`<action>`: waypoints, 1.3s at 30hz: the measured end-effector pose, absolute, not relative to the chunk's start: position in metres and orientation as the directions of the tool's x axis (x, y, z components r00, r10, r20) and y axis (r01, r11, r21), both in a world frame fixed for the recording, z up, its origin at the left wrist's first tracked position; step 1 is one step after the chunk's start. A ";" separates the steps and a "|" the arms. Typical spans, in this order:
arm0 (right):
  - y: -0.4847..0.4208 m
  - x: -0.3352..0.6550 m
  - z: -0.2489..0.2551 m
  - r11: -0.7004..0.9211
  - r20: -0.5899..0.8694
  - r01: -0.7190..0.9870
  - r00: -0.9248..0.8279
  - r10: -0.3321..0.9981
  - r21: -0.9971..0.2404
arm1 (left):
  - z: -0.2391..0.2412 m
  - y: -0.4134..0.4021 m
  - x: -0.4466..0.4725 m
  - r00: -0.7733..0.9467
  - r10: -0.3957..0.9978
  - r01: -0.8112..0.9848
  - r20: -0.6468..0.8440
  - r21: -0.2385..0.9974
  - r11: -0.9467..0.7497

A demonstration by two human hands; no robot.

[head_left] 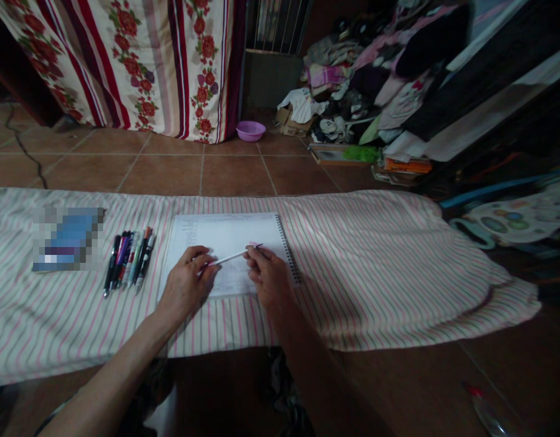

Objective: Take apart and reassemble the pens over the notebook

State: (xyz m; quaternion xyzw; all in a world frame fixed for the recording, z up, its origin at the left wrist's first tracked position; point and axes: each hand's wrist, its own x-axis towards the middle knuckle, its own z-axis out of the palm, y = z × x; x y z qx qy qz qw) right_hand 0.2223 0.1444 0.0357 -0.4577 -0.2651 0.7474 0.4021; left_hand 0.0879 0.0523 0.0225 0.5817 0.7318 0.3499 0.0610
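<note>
- Holding slim white rod above or against spiral notebook; cannot tell whether touching page.
- Grasping near end with left hand; pinching close to dark-tipped end with right hand.
- Slanting along its length from near left to far right, pointing dark tip rightward and slightly away.
- Looks like two-handed handling, perhaps mid-adjustment; probably calls for steady pinches, keeping both ends in line.

The person's left hand and right hand are bare, as are both forearms, and below the near edge of the striped cloth there appears dark clothing with paler irregular patches, whose exact kind is too dim to tell.
</note>
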 end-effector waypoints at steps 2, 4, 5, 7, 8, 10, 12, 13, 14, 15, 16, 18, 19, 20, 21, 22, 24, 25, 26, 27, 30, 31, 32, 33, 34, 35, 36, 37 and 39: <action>0.145 0.223 0.036 -0.537 -0.476 -0.362 -0.250 0.843 -0.762 | 0.022 0.052 0.088 -0.311 0.896 0.812 0.318 0.578 0.077; 0.146 0.224 0.037 -0.534 -0.476 -0.363 -0.243 0.846 -0.764 | 0.023 0.052 0.088 -0.310 0.894 0.818 0.322 0.570 0.079; 0.147 0.225 0.037 -0.532 -0.475 -0.364 -0.239 0.847 -0.765 | 0.023 0.052 0.088 -0.310 0.892 0.823 0.328 0.562 0.079; 0.148 0.226 0.038 -0.529 -0.474 -0.364 -0.234 0.849 -0.767 | 0.023 0.052 0.088 -0.311 0.888 0.831 0.338 0.550 0.082; 0.149 0.227 0.038 -0.527 -0.473 -0.362 -0.234 0.850 -0.768 | 0.023 0.052 0.088 -0.309 0.887 0.834 0.342 0.546 0.081; 0.149 0.228 0.037 -0.520 -0.463 -0.356 -0.236 0.854 -0.777 | 0.023 0.052 0.088 -0.304 0.889 0.839 0.343 0.539 0.079; 0.150 0.229 0.036 -0.508 -0.450 -0.343 -0.237 0.861 -0.790 | 0.023 0.052 0.088 -0.301 0.892 0.843 0.338 0.532 0.083; 0.150 0.229 0.035 -0.503 -0.445 -0.337 -0.237 0.863 -0.796 | 0.023 0.052 0.088 -0.300 0.893 0.845 0.336 0.527 0.085; 0.150 0.229 0.035 -0.501 -0.443 -0.333 -0.236 0.865 -0.799 | 0.023 0.053 0.088 -0.300 0.893 0.848 0.334 0.523 0.089; 0.150 0.229 0.034 -0.501 -0.444 -0.331 -0.234 0.865 -0.800 | 0.023 0.053 0.088 -0.300 0.895 0.850 0.331 0.519 0.093; 0.150 0.229 0.034 -0.503 -0.448 -0.332 -0.232 0.864 -0.798 | 0.023 0.053 0.088 -0.300 0.896 0.851 0.327 0.515 0.097; 0.150 0.229 0.034 -0.509 -0.457 -0.337 -0.227 0.860 -0.792 | 0.023 0.053 0.088 -0.301 0.900 0.853 0.317 0.512 0.105; 0.150 0.229 0.034 -0.512 -0.461 -0.339 -0.225 0.859 -0.789 | 0.023 0.053 0.088 -0.301 0.901 0.853 0.311 0.511 0.109; 0.151 0.229 0.034 -0.514 -0.463 -0.339 -0.224 0.857 -0.788 | 0.023 0.053 0.088 -0.302 0.903 0.853 0.307 0.510 0.112; 0.151 0.230 0.035 -0.514 -0.464 -0.336 -0.221 0.858 -0.789 | 0.023 0.053 0.088 -0.300 0.904 0.854 0.305 0.508 0.112; 0.151 0.230 0.035 -0.512 -0.464 -0.334 -0.218 0.859 -0.791 | 0.022 0.053 0.087 -0.298 0.904 0.855 0.306 0.506 0.111; 0.151 0.230 0.035 -0.507 -0.462 -0.330 -0.209 0.862 -0.796 | 0.022 0.053 0.087 -0.293 0.904 0.859 0.311 0.500 0.107; 0.151 0.231 0.035 -0.504 -0.462 -0.328 -0.202 0.863 -0.799 | 0.022 0.053 0.087 -0.292 0.903 0.861 0.315 0.498 0.104; 0.151 0.231 0.035 -0.504 -0.464 -0.326 -0.197 0.864 -0.800 | 0.022 0.053 0.087 -0.291 0.902 0.862 0.320 0.496 0.102; 0.151 0.232 0.035 -0.506 -0.467 -0.326 -0.194 0.863 -0.799 | 0.021 0.053 0.087 -0.292 0.900 0.863 0.324 0.495 0.102; 0.153 0.234 0.035 -0.507 -0.468 -0.327 -0.194 0.862 -0.797 | 0.020 0.052 0.085 -0.290 0.900 0.865 0.324 0.490 0.103; 0.153 0.235 0.035 -0.503 -0.465 -0.331 -0.192 0.864 -0.798 | 0.020 0.052 0.085 -0.288 0.902 0.866 0.322 0.489 0.103; 0.154 0.235 0.035 -0.497 -0.461 -0.335 -0.188 0.868 -0.800 | 0.019 0.052 0.084 -0.285 0.903 0.868 0.322 0.486 0.101; 0.154 0.236 0.035 -0.490 -0.455 -0.340 -0.182 0.872 -0.803 | 0.018 0.052 0.084 -0.282 0.903 0.871 0.324 0.482 0.099; 0.155 0.237 0.035 -0.485 -0.451 -0.345 -0.177 0.875 -0.804 | 0.018 0.052 0.083 -0.279 0.902 0.874 0.330 0.476 0.097; 0.155 0.237 0.036 -0.483 -0.450 -0.350 -0.176 0.875 -0.802 | 0.017 0.052 0.082 -0.276 0.900 0.879 0.338 0.469 0.093; 0.156 0.238 0.037 -0.484 -0.451 -0.355 -0.176 0.875 -0.800 | 0.016 0.052 0.082 -0.270 0.898 0.884 0.347 0.460 0.088; 0.156 0.238 0.037 -0.488 -0.456 -0.359 -0.175 0.873 -0.796 | 0.015 0.052 0.081 -0.264 0.897 0.889 0.355 0.450 0.083; 0.157 0.239 0.038 -0.495 -0.466 -0.363 -0.170 0.868 -0.790 | 0.013 0.053 0.080 -0.252 0.896 0.899 0.366 0.431 0.077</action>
